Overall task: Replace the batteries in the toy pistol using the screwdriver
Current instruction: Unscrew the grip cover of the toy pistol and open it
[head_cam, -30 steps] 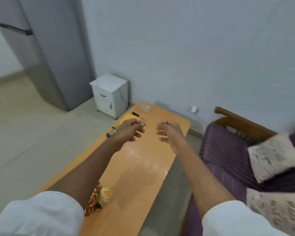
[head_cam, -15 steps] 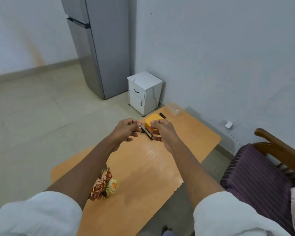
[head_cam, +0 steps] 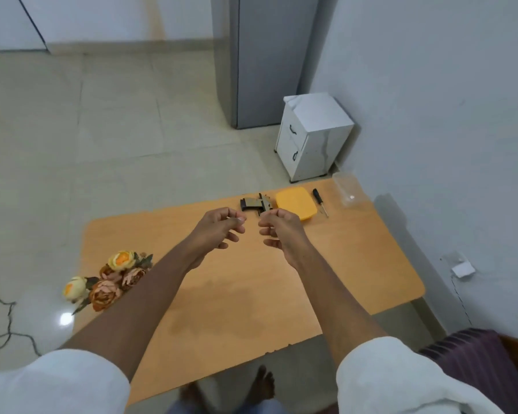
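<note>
- Both hands are up over the orange table point(head_cam: 356, 264), fingers loosely curled, tips nearly meeting between them. The left hand point(head_cam: 219, 231) has thumb and forefinger drawn close, but I can't see anything between them. Same with the right hand point(head_cam: 281, 231): fingers point(head_cam: 269, 222) bent in, nothing visibly held. Could be something tiny in there, honestly can't tell.
- Using the toy pistol point(head_cam: 256, 204) as the landmark: it lies flat on the table just beyond the fingertips, and the right hand's knuckles overlap its near edge in the view. Tan and black, blocky, looks like hard plastic. Whether its battery cover is off is too small to make out.
- Right beside the pistol, on the wall side, sits a yellow-orange lid or box point(head_cam: 296, 203), rounded corners, smooth plastic. My guess is it's there to hold loose parts.
- One step further from the pistol on that side is the screwdriver point(head_cam: 320, 201), black handle, thin metal shaft, lying untouched. Near enough to reach, which makes sense if it's needed soon.
- Past that, at the table corner, a clear plastic container point(head_cam: 347, 189).
- Well away from the pistol, at the near-left table edge, a bunch of artificial flowers point(head_cam: 108, 279) in faded peach and yellow.
- Looks like the job is barely started.
</note>
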